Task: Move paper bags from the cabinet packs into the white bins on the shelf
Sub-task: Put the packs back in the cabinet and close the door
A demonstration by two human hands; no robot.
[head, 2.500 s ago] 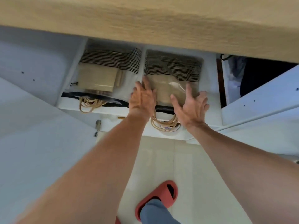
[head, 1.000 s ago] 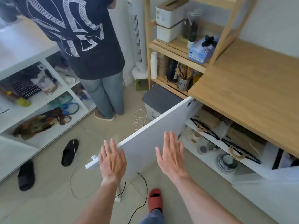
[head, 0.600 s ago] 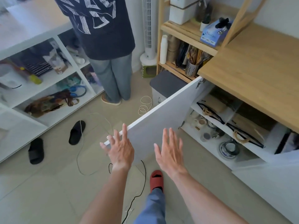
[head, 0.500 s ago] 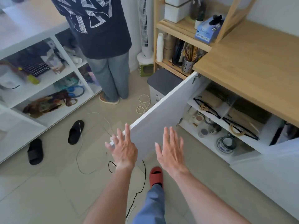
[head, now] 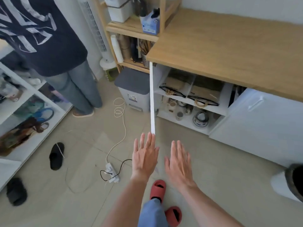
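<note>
Edge-on cabinet door (head: 152, 102) beside open shelves (head: 190, 95)

Soft, even daylight fills the room; shadows stay faint. Wide-angle distortion bends lines far from the left hand (head: 145, 157); edges blur slightly.

paper bags (head: 190, 89) in cabinet (head: 229, 102)

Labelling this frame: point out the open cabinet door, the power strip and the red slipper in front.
cabinet door (head: 152, 102), head view, its white edge.
power strip (head: 112, 174), head view, its body.
red slipper (head: 158, 189), head view, its strap.
</note>
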